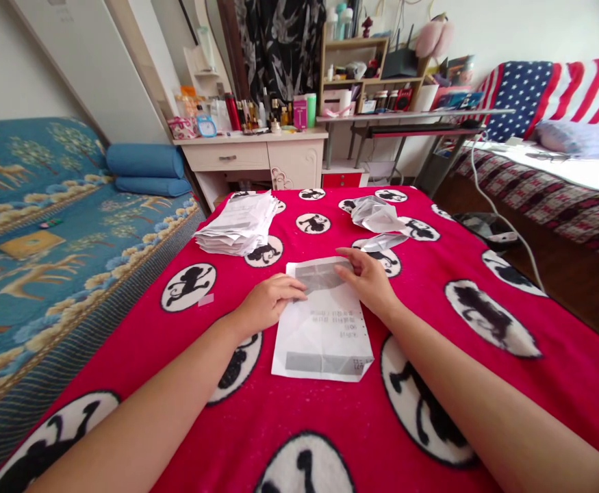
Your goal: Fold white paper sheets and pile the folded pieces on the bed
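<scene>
A printed sheet of white paper (324,342) with grey bands and faint mirrored characters lies in front of me on the red blanket, creased and folded along its right side. My left hand (271,300) is at its left edge, fingers bent together over the paper. At the upper right corner, my right hand (368,277) has the paper's edge between thumb and index finger. Beyond the left hand rises a thick stack of printed papers (240,222). Crumpled, folded papers (376,216) rest past the right hand.
The red blanket (299,411) has black-and-white oval patterns, with a small pale scrap (205,300) on the left. A blue patterned sofa (73,274) stands to the left. Behind are a white dresser (248,157) with bottles and a desk; a white cable (504,219) hangs at right.
</scene>
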### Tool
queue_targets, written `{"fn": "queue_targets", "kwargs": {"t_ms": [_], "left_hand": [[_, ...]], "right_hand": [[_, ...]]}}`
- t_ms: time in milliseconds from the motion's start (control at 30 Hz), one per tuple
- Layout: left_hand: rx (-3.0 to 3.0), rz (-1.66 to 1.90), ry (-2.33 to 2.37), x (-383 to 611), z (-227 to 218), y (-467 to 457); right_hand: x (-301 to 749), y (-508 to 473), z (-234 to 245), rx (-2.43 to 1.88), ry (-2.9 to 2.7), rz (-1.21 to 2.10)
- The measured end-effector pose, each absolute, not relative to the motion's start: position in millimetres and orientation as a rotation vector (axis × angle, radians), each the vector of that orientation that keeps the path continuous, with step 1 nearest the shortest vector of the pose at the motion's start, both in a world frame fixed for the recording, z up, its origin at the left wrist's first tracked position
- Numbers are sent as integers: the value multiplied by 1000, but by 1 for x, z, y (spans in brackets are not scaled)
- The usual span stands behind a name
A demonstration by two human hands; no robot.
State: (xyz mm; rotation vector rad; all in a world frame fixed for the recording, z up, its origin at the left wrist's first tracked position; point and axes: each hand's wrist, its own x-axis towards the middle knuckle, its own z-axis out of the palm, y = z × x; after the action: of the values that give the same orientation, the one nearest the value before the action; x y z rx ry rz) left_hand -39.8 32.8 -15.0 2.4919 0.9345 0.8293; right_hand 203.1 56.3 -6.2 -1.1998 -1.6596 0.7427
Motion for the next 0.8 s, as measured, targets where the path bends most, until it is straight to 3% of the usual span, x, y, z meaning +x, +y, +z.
{"fn": "queue_targets", "kwargs": {"t_ms": [167,333,467,567,800], "left_hand": [[2450,828,991,-40,-18,34],[2382,902,990,-40,-19,35],[2347,930,1003,-38,-17,34],[2335,938,1005,-38,-17,34],[2271,957,1011,-39,-17,35]], "right_hand": [[232,69,1,-1289,-1735,651],[253,57,35,-1266,-2414,685],[239,31,47,-1180,-2774,489],[223,17,46,-1197,-2878,365],[212,5,55,-1033,-2866,548]]}}
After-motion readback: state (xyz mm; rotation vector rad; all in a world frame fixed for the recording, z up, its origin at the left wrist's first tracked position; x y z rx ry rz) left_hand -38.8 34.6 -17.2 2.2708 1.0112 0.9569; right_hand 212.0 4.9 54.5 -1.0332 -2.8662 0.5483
